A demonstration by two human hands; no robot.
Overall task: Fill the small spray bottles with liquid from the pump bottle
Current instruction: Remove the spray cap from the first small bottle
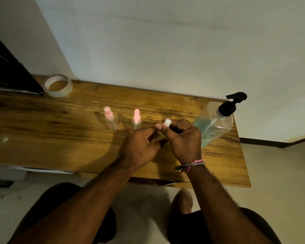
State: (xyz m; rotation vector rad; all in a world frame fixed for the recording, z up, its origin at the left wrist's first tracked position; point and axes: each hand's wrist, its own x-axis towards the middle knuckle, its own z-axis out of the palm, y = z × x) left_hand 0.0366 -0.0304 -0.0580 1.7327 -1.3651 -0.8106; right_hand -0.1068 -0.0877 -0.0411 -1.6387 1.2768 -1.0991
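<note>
Two hands, left hand [141, 143] and right hand [181, 138], are clenched round a light, slippery spray bottle [166, 123] beside the pump bottle [213, 124], best held by its body.

A wooden table [77, 131] stood against a pale wall [165, 41]; light floor [280, 173] lay to the right; a dark skirting strip [264, 143] ran along the wall's base.

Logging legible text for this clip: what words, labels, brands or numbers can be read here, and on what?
No text can be read.
Tape roll: faint reddish marks on its inner core, too blurred to read.
Pump bottle: no label visible.
Two small spray bottles with pink tops: no print visible.
</note>
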